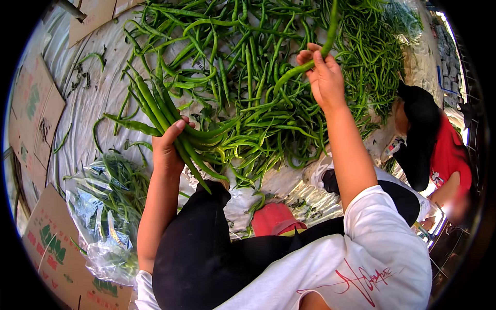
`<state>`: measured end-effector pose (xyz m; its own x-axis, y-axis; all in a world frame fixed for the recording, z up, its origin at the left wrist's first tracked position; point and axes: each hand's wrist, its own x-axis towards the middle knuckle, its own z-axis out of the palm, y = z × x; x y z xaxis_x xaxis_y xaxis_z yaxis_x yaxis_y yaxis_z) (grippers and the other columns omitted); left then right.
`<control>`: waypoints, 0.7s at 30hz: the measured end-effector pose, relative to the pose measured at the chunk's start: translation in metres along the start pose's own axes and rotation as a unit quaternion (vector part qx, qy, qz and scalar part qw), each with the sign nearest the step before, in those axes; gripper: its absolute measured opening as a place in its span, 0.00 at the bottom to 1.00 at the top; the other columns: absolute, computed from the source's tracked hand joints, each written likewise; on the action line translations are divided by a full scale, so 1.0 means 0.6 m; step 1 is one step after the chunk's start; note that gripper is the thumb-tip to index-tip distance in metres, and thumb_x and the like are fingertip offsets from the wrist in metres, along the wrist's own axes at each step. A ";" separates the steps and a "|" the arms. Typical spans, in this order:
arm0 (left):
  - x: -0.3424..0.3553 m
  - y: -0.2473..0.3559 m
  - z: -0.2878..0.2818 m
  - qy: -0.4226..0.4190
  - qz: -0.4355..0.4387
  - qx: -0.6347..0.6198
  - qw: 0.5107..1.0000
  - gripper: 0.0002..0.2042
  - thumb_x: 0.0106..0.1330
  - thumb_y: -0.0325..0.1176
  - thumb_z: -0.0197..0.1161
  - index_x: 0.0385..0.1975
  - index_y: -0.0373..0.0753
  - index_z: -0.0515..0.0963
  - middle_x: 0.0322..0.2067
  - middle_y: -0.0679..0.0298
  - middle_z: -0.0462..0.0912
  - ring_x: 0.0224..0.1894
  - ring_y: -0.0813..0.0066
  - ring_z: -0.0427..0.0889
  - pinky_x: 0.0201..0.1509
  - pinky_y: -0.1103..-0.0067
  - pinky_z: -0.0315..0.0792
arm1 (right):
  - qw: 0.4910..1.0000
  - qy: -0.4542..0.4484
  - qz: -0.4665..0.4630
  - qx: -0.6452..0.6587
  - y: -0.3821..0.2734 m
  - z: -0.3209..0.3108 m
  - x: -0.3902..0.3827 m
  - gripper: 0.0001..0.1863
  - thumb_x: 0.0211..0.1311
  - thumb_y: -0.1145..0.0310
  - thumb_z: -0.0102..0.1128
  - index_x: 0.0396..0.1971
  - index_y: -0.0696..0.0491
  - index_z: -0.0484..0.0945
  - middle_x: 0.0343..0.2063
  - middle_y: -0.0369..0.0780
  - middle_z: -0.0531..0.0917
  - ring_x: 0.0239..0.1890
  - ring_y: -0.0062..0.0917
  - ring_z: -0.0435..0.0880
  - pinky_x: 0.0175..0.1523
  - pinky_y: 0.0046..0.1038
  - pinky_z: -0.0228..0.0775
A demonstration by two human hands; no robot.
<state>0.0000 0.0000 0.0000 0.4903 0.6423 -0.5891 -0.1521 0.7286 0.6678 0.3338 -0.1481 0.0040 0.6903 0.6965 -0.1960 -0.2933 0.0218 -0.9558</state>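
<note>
My left hand (172, 135) is closed round a bunch of long green chili peppers (155, 106), which fan out above and below the fist. Raised to the right, my right hand (324, 77) pinches a long curved green chili pepper (290, 76) between thumb and fingers. Another length of green pepper (331, 28) rises above these fingers; whether it is the same pepper I cannot tell. Beneath and beyond both hands spreads a broad heap of loose green chili peppers (250, 57) on a pale plastic sheet (111, 77).
A clear plastic bag (111, 217) of peppers stands by my left forearm. Flattened cardboard (36, 116) lies at the left. Between my legs is a red plastic container (274, 218). Another person in red and black (421, 129) sits at the right, beside the heap.
</note>
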 end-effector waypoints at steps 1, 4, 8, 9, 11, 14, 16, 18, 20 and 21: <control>-0.001 -0.001 0.000 0.003 0.000 0.002 1.000 0.21 0.54 0.31 0.66 0.48 0.35 0.70 0.36 0.60 0.78 0.39 0.66 0.79 0.45 0.73 0.75 | 0.999 0.032 -0.029 -0.030 -0.005 0.005 -0.007 0.18 0.67 0.64 0.53 0.53 0.56 0.70 0.42 0.41 0.80 0.42 0.24 0.78 0.51 0.26 0.69; 0.001 -0.006 0.006 0.010 -0.002 -0.011 1.000 0.21 0.54 0.30 0.65 0.48 0.34 0.70 0.35 0.60 0.78 0.38 0.67 0.79 0.45 0.73 0.75 | 0.944 0.066 -0.045 -0.321 -0.030 -0.024 -0.006 0.15 0.68 0.64 0.52 0.48 0.58 0.72 0.37 0.40 0.81 0.33 0.20 0.79 0.40 0.22 0.72; -0.009 0.001 0.002 0.019 -0.007 -0.007 1.000 0.21 0.54 0.30 0.65 0.47 0.34 0.70 0.35 0.60 0.77 0.38 0.67 0.79 0.45 0.73 0.75 | 0.988 0.144 -0.029 -0.037 -0.023 -0.044 -0.021 0.13 0.68 0.65 0.52 0.42 0.60 0.71 0.38 0.44 0.81 0.32 0.23 0.80 0.38 0.21 0.74; -0.008 0.005 0.002 0.014 -0.005 -0.011 1.000 0.21 0.54 0.30 0.65 0.47 0.34 0.70 0.35 0.60 0.77 0.38 0.67 0.78 0.45 0.73 0.75 | 0.987 0.152 -0.023 0.045 -0.028 -0.040 -0.020 0.13 0.68 0.65 0.52 0.42 0.60 0.71 0.40 0.45 0.80 0.33 0.24 0.80 0.40 0.23 0.75; -0.006 0.008 0.002 0.003 -0.002 -0.019 1.000 0.21 0.53 0.30 0.65 0.47 0.34 0.70 0.35 0.60 0.77 0.38 0.67 0.78 0.45 0.73 0.75 | 0.985 0.148 0.009 0.091 -0.026 -0.034 -0.022 0.13 0.68 0.65 0.52 0.42 0.59 0.70 0.41 0.45 0.79 0.35 0.26 0.80 0.42 0.24 0.76; -0.003 0.004 0.012 0.001 -0.004 -0.030 1.000 0.20 0.51 0.29 0.66 0.44 0.34 0.70 0.34 0.58 0.77 0.37 0.66 0.79 0.44 0.71 0.76 | 0.976 0.131 0.042 0.169 -0.007 -0.028 -0.028 0.12 0.66 0.65 0.54 0.41 0.58 0.71 0.39 0.44 0.80 0.38 0.29 0.81 0.45 0.25 0.77; -0.006 0.004 0.020 0.009 -0.011 -0.046 0.999 0.18 0.51 0.28 0.67 0.41 0.33 0.70 0.33 0.57 0.78 0.36 0.65 0.80 0.43 0.69 0.78 | 0.970 0.092 0.066 0.216 0.004 0.012 -0.040 0.09 0.65 0.67 0.56 0.39 0.56 0.75 0.39 0.43 0.81 0.40 0.30 0.82 0.46 0.24 0.78; -0.007 0.002 0.021 0.001 -0.025 -0.053 0.998 0.21 0.52 0.29 0.66 0.46 0.34 0.69 0.35 0.59 0.77 0.38 0.66 0.79 0.45 0.71 0.76 | 0.969 0.062 0.072 0.227 0.017 0.060 -0.058 0.09 0.64 0.67 0.57 0.38 0.56 0.77 0.38 0.43 0.82 0.40 0.30 0.83 0.46 0.24 0.78; -0.008 0.001 0.017 -0.005 -0.029 -0.043 0.999 0.22 0.53 0.31 0.66 0.49 0.36 0.69 0.36 0.60 0.77 0.40 0.66 0.78 0.46 0.71 0.75 | 0.968 0.038 0.080 0.235 0.033 0.108 -0.069 0.10 0.63 0.68 0.57 0.40 0.57 0.77 0.38 0.43 0.82 0.40 0.29 0.83 0.47 0.24 0.78; -0.008 -0.003 0.016 -0.015 -0.033 -0.046 0.998 0.22 0.54 0.31 0.66 0.49 0.36 0.69 0.36 0.61 0.77 0.40 0.67 0.78 0.46 0.71 0.75 | 0.967 0.031 0.085 0.238 0.037 0.128 -0.074 0.10 0.64 0.68 0.57 0.42 0.57 0.77 0.38 0.43 0.82 0.40 0.29 0.83 0.47 0.24 0.78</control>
<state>0.0063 -0.0067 0.0064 0.5271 0.5852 -0.6162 -0.1959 0.7893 0.5819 0.2457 -0.1235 0.0083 0.6391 0.6748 -0.3691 -0.6675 0.2481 -0.7021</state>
